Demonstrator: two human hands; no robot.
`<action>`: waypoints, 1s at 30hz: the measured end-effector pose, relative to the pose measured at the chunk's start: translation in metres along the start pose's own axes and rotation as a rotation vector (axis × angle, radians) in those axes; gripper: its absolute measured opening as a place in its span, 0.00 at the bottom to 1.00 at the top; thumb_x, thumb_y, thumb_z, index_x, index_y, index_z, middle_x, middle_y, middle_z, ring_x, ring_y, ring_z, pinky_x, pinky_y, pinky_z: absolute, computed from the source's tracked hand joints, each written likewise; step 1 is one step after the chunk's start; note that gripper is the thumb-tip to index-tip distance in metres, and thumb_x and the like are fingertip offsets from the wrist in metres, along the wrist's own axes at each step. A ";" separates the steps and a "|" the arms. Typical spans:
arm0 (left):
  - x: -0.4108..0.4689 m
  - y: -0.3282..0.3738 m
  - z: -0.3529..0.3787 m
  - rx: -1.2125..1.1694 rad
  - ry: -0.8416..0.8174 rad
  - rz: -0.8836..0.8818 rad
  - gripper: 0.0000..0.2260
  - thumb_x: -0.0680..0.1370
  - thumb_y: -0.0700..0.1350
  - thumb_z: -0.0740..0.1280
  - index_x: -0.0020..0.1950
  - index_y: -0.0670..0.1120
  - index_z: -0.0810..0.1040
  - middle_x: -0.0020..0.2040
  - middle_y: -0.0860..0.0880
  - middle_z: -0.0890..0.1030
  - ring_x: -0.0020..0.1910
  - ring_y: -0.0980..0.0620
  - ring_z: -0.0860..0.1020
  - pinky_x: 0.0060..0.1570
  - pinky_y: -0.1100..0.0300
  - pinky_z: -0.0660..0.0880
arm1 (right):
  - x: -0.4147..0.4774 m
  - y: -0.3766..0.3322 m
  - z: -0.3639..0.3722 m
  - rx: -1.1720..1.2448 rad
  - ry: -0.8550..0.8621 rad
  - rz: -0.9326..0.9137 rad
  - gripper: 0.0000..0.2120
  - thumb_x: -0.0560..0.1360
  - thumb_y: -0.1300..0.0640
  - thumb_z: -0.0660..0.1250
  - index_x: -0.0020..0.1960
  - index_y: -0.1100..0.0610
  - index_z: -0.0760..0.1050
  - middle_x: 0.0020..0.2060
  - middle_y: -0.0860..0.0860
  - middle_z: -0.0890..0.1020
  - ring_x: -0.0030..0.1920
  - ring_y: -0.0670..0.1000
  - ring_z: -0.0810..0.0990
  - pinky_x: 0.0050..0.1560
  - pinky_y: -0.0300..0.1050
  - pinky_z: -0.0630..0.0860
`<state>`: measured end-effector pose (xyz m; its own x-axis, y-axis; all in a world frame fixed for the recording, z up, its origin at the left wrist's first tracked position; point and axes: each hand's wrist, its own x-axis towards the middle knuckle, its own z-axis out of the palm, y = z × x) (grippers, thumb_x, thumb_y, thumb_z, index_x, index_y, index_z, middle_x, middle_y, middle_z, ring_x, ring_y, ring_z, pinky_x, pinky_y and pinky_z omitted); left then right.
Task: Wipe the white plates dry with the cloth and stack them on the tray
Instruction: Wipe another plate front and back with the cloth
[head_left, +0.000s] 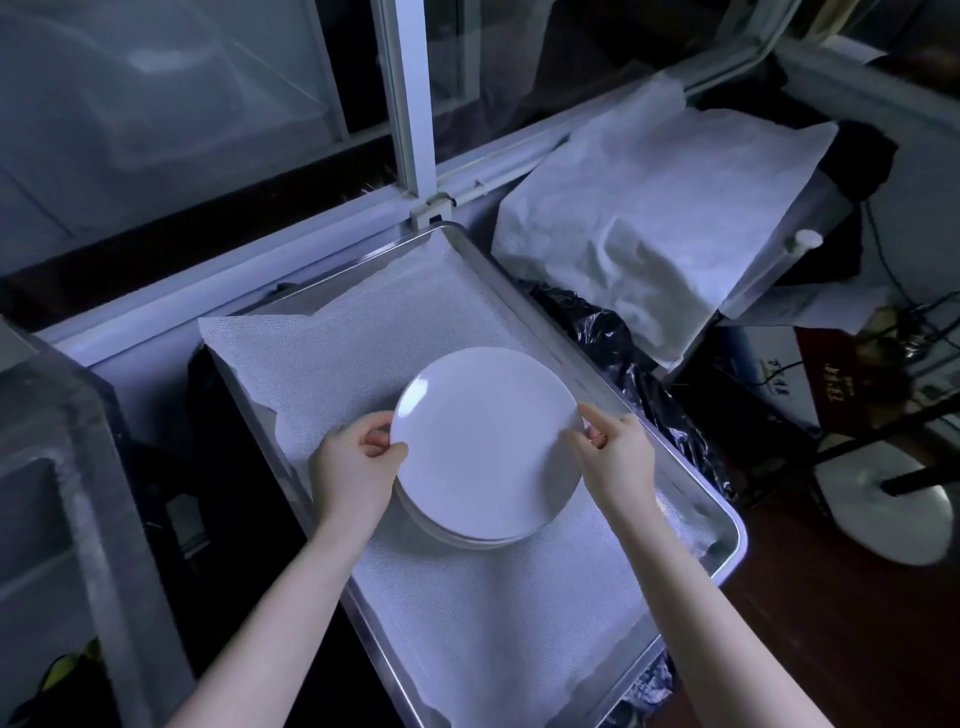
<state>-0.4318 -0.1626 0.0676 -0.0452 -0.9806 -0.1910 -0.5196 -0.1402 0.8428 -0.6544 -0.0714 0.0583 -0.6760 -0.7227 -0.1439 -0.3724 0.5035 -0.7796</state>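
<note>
With the left hand (353, 467) and right hand (615, 457) pinching opposite rims of the top plate (485, 441), held over the stack (467, 538) on the tray (727, 519), uneven release could chip it or skew the pile.

Two bare forearms are showing from the bottom edge of the view, with no sleeve covering either one up to where the frame cuts them off. The left hand (358, 465) and the right hand (615, 457) are wearing no gloves, and no ring, watch or band is showing on the visible fingers or wrists. The fingernails are looking short and unpainted.
</note>
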 end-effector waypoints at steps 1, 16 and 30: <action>0.001 -0.002 0.001 0.019 0.010 0.021 0.14 0.71 0.34 0.74 0.49 0.52 0.84 0.40 0.49 0.81 0.42 0.48 0.81 0.50 0.57 0.76 | 0.000 0.002 0.001 -0.002 -0.001 0.004 0.11 0.72 0.63 0.68 0.35 0.50 0.73 0.36 0.53 0.71 0.41 0.47 0.66 0.42 0.40 0.62; 0.007 -0.013 0.046 -0.390 -0.086 -0.213 0.12 0.75 0.47 0.75 0.54 0.57 0.78 0.44 0.64 0.85 0.41 0.66 0.82 0.34 0.71 0.74 | -0.001 0.002 0.038 0.306 0.007 0.327 0.14 0.71 0.44 0.72 0.53 0.48 0.75 0.43 0.42 0.79 0.48 0.52 0.79 0.46 0.50 0.75; 0.013 -0.007 0.055 -0.445 -0.027 -0.218 0.16 0.73 0.40 0.77 0.54 0.55 0.78 0.41 0.61 0.85 0.37 0.66 0.82 0.33 0.69 0.75 | -0.001 -0.002 0.034 0.432 0.035 0.387 0.20 0.68 0.50 0.76 0.58 0.50 0.77 0.49 0.46 0.83 0.51 0.52 0.81 0.56 0.57 0.79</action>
<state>-0.4759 -0.1671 0.0313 -0.0013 -0.9187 -0.3949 -0.1051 -0.3926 0.9137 -0.6313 -0.0882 0.0394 -0.7344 -0.5049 -0.4536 0.1941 0.4841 -0.8532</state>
